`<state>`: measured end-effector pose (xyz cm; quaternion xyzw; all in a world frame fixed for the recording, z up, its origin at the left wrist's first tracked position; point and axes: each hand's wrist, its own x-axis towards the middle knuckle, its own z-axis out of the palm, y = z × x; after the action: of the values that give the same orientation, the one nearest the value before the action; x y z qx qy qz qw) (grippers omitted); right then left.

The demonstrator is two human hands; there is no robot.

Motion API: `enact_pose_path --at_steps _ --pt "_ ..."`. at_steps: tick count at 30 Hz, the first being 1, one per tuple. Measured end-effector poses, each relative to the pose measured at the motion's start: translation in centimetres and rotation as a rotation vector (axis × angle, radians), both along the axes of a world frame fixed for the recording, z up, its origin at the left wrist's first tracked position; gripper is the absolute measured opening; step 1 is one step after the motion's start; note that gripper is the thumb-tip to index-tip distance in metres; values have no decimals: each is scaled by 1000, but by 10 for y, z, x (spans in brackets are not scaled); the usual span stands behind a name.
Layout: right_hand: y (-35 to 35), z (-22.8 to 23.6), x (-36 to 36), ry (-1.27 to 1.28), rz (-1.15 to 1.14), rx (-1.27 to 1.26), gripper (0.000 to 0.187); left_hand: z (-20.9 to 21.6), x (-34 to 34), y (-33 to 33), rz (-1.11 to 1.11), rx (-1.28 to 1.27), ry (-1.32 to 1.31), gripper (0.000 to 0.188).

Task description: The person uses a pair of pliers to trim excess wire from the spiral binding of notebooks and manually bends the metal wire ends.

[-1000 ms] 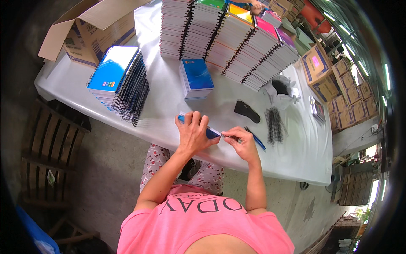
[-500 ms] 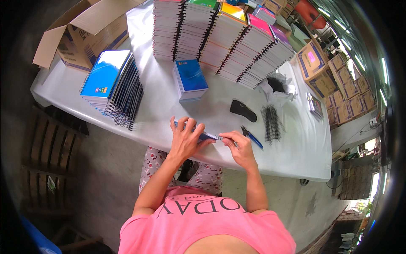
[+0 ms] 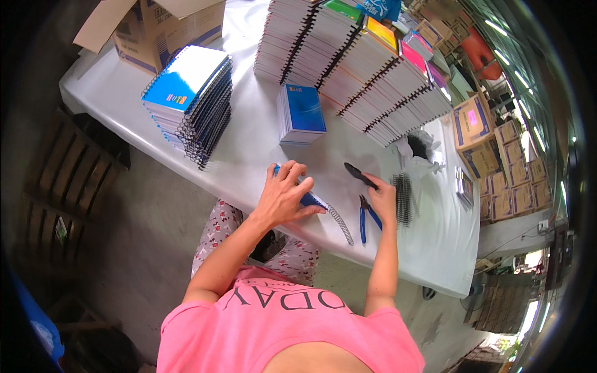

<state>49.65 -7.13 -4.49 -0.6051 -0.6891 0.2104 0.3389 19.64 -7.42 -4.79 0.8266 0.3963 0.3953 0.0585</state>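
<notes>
My left hand (image 3: 285,196) grips a small blue-covered notebook (image 3: 313,200) near the table's front edge, fingers bent over it. From the notebook's right end a dark wire spiral coil (image 3: 339,222) trails loose toward the edge. Further right, my right hand (image 3: 384,198) is closed on one end of a flat, black, sole-shaped object (image 3: 357,173), which is tilted; its exact kind is unclear. Blue-handled cutting pliers (image 3: 363,219) lie just beside that hand, partly behind its wrist. A stack of blue notebooks (image 3: 300,115) without visible coils stands beyond my left hand.
Spiral-bound blue notebooks (image 3: 193,93) are piled at left, before an open carton (image 3: 171,34). Tall rows of bound notebooks (image 3: 348,68) line the back. Loose black coils (image 3: 403,199) and a plastic bag (image 3: 429,152) sit at right. Cartons (image 3: 476,133) stand beyond the table.
My right hand has let go of the coil at the notebook's end, moved right and taken hold of the black object, tilting it. The coil now hangs out loose. The view has shifted.
</notes>
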Motion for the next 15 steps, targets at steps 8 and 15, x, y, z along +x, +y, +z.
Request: enact_pose_path --at_steps 8,15 --pt "-13 2 -58 834 604 -163 34 3 -2 2 -33 -32 -9 56" --pt "-4 27 -74 436 525 -59 43 1 -3 10 -30 -24 -20 57"
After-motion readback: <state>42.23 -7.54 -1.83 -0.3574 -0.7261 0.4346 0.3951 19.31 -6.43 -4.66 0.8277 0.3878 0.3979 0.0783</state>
